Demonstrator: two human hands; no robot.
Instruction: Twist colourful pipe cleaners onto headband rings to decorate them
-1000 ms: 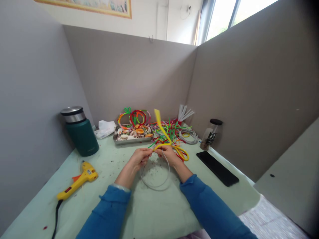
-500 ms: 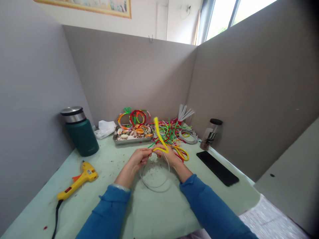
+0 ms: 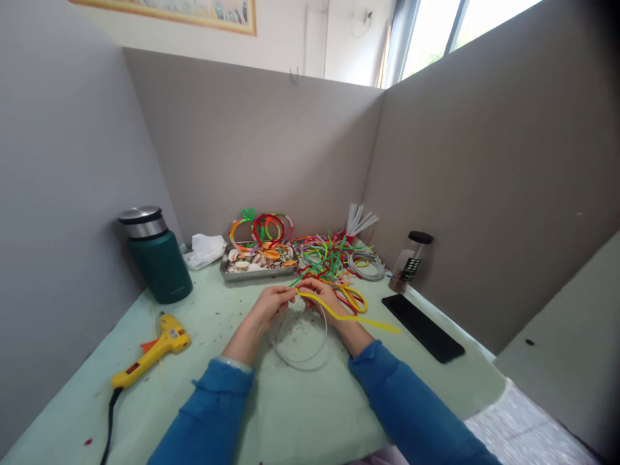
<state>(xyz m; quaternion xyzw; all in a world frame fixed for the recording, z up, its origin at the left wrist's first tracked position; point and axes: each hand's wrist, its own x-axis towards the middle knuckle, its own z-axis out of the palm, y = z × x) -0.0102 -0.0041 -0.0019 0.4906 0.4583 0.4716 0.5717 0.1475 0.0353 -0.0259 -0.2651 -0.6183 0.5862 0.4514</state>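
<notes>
My left hand [image 3: 271, 307] is closed in a pinch at the top of a thin grey wire hoop [image 3: 303, 369]. Beside it, fingers curled, my right hand [image 3: 322, 298] grips the same part of the hoop. A yellow pipe cleaner [image 3: 334, 314] starts between the fingertips and stretches right across the back of my right hand; its far end is blurred. The hoop's lower part hangs below both hands, over the table. A short green stem sticks out above the fingertips. My fingers hide the spot where pipe cleaner and wire meet.
A shell-filled metal tray [image 3: 259, 276] and a pile of coloured pipe cleaners [image 3: 327, 258] lie behind my hands. At left are a yellow glue gun [image 3: 154, 352] and a green bottle [image 3: 159, 270]. At right are a clear jar [image 3: 409, 261] and a black flat object [image 3: 422, 328]. Grey partitions enclose the table.
The free end of the yellow pipe cleaner has swung from pointing up to pointing right, over my right wrist. Both hands stay nearly in place, and the hoop has shifted slightly.
</notes>
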